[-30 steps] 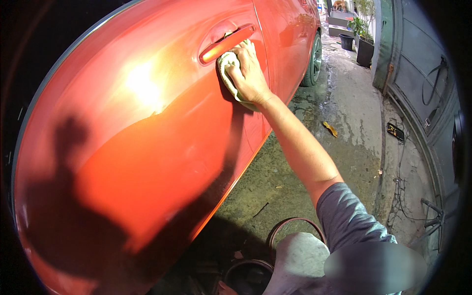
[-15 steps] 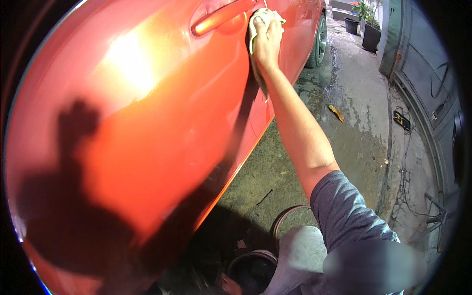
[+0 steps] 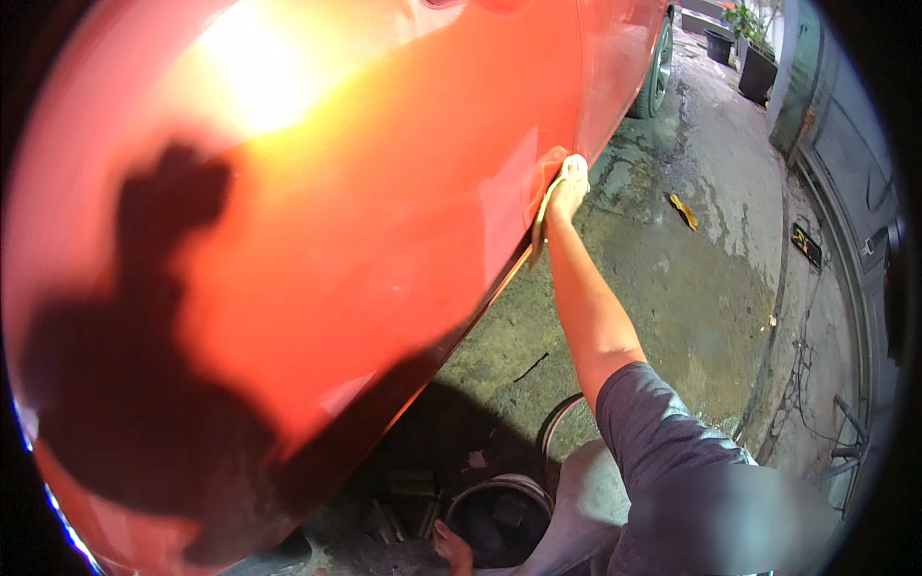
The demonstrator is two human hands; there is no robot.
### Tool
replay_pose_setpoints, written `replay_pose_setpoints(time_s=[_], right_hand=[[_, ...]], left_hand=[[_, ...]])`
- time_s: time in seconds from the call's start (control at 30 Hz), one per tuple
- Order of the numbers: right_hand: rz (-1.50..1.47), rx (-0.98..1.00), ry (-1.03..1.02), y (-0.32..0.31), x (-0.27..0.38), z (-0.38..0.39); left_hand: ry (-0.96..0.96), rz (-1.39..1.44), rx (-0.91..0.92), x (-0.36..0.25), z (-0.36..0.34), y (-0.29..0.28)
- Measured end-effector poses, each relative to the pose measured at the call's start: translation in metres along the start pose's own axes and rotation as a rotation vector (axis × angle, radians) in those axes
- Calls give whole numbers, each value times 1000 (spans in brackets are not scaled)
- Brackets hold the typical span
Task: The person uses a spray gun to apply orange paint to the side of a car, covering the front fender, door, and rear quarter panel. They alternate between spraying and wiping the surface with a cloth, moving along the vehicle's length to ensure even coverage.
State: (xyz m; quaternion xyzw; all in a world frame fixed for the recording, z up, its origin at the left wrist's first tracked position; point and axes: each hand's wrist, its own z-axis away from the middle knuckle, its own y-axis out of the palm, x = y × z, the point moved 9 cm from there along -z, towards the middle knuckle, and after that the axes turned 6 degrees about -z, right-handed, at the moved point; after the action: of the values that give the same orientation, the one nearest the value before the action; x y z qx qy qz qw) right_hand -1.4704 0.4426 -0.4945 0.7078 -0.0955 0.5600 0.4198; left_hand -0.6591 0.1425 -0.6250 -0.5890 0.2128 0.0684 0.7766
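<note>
My right hand (image 3: 567, 197) is closed on a pale cloth (image 3: 574, 165), pressing it to the lower rear part of the red car door (image 3: 365, 221), near the door seam and bottom edge. A shadow falls across the left of the door. My left hand (image 3: 448, 542) is low at the bottom of the view, fingers partly visible and loosely open, beside a dark round bucket (image 3: 495, 518) on the ground.
A curved hose (image 3: 552, 422) lies near my knee. The wet concrete (image 3: 691, 288) runs along the car toward its rear wheel (image 3: 653, 72). A metal gate (image 3: 845, 163) lines the right, with plant pots (image 3: 757, 72) farther back. A yellow leaf (image 3: 684, 211) lies on the ground.
My right hand has moved down with the cloth, from beside the door handle to near the bottom edge of the door. The view has tilted downward, and more of my left hand shows.
</note>
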Motion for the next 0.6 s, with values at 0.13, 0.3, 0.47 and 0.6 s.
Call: replay_pose_setpoints(time_s=[0.13, 0.3, 0.47, 0.6], right_hand=[[-435, 122, 92, -25, -34, -59], [-522, 74, 562, -11, -54, 98], [-128, -86, 447, -54, -4, 293], [79, 29, 347, -69, 10, 334]], left_hand=[[45, 77, 81, -36, 2, 17], [-53, -5, 26, 14, -5, 1], [41, -20, 48, 5, -1, 2], [50, -11, 34, -7, -3, 6]])
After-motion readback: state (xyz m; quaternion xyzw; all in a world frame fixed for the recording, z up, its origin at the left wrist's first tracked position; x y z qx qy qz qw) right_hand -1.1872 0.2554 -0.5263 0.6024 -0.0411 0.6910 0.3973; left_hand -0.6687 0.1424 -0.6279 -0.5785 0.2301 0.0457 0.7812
